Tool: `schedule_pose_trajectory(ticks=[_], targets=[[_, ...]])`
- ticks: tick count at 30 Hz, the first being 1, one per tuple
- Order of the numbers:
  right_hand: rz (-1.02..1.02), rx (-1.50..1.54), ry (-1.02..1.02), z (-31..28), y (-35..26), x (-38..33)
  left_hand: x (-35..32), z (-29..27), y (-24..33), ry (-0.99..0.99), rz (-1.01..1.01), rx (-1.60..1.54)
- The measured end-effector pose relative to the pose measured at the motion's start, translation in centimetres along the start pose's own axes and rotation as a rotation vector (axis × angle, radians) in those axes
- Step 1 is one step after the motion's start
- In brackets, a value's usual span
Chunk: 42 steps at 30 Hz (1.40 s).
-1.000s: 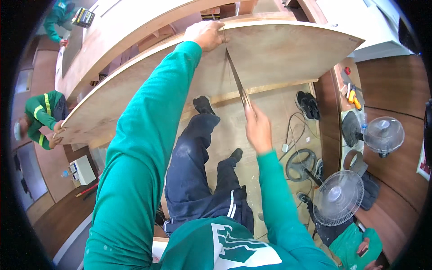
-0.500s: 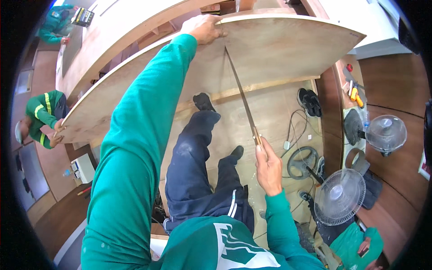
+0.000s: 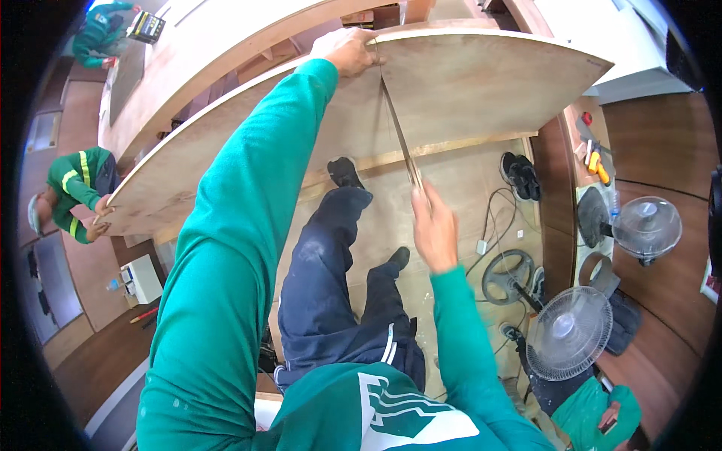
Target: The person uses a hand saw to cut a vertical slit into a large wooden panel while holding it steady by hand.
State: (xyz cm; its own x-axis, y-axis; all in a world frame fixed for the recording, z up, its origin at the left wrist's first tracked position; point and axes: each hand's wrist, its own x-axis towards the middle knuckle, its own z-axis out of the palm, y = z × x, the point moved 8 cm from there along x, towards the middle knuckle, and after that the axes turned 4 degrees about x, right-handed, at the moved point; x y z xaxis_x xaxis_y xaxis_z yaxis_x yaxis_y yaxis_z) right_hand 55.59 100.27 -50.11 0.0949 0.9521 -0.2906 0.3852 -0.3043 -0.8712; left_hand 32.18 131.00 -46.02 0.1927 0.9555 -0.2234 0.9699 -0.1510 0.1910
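Note:
A wide sheet of plywood (image 3: 466,90) stretches across the upper half of the head view. My left hand (image 3: 347,52) grips its top edge, fingers bent over the rim, beside a thin cut or line running down the sheet. In my right hand (image 3: 436,229) is the wooden handle of a handsaw (image 3: 401,139), fingers wrapped round it. The long narrow blade slants up and its far end meets the plywood just below my left hand. At the far left a co-worker's hands (image 3: 100,214) hold the sheet's other end.
Behind the sheet runs a wooden frame or bench (image 3: 180,94). On the right stand two fans (image 3: 569,333), with a cable (image 3: 492,225) and black shoes (image 3: 519,174) on the floor. Yellow-handled tools (image 3: 598,165) lie on a ledge. Another person (image 3: 598,410) is at lower right.
My right hand has pushed the saw up and forward, so less of the blade shows before the sheet. My left hand keeps its hold on the edge.

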Motion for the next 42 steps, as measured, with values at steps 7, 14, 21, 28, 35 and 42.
schedule_pose_trajectory(ticks=[7, 14, 21, 28, 35, 42], targets=[[0.163, 0.013, -0.012, -2.5, 2.4, -6.5, -0.3, -0.3, 0.0, 0.034, 0.003, 0.010], [0.054, -0.055, -0.024, 2.2, -2.0, 7.0, 0.4, -0.1, 0.3, 0.025, 0.006, -0.016], [0.114, 0.000, -0.003, -2.2, 1.6, -6.8, 0.6, -0.2, -1.4, 0.110, 0.027, 0.024], [-0.007, -0.016, 0.074, 0.3, 1.6, 1.7, 0.5, -0.1, 0.9, 0.085, 0.021, 0.025], [-0.017, -0.002, 0.012, 2.7, -3.2, 9.1, 0.1, -0.1, 1.2, 0.017, 0.026, -0.020], [0.124, 0.020, -0.014, -2.9, 1.0, -8.2, -0.1, -0.7, -0.8, 0.049, 0.004, 0.015]])
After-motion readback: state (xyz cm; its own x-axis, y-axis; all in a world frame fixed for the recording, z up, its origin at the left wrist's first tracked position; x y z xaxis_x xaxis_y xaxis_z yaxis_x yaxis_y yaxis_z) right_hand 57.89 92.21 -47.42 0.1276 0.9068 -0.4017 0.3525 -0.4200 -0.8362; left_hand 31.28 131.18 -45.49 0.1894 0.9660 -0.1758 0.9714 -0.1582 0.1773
